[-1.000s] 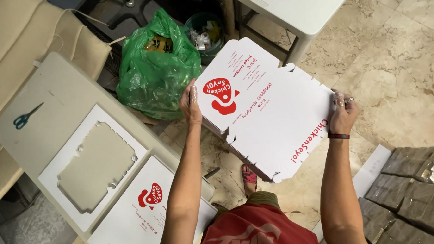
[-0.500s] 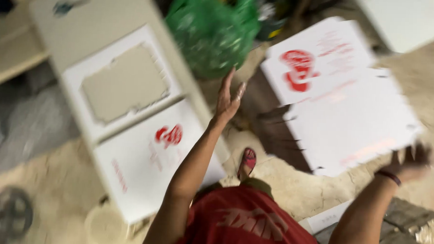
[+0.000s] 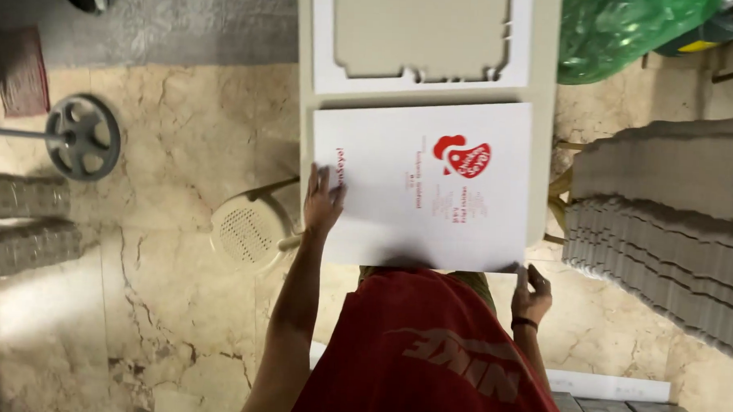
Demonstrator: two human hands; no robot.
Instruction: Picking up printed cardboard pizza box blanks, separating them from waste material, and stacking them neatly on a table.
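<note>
I see the left hand (image 3: 324, 200) lying flat, fingers spread, on the left edge of a white cardboard sheet (image 3: 420, 183) with a red emblem. The right hand (image 3: 531, 291) pinches the sheet's near right corner, fingers curled around the edge; a dark band sits on that wrist. The sheet lies flat on a pale table (image 3: 538, 167), its near edge reaching over the table's near side toward my red shirt (image 3: 426, 354).

Just beyond the sheet, farther along the table, lies a white cardboard frame (image 3: 323, 42) with a tan cut-out blank (image 3: 421, 29) still inside it. To the far right, a green plastic bag (image 3: 624, 32) bulges; I cannot tell what it holds. On the right stands a tall stack of grey flat cardboard (image 3: 666, 225), piled edge-on. On the marble floor to the left, near the table leg, sits a cream perforated stool (image 3: 248, 230), and farther left a grey wheel (image 3: 83, 137) on a bar.
</note>
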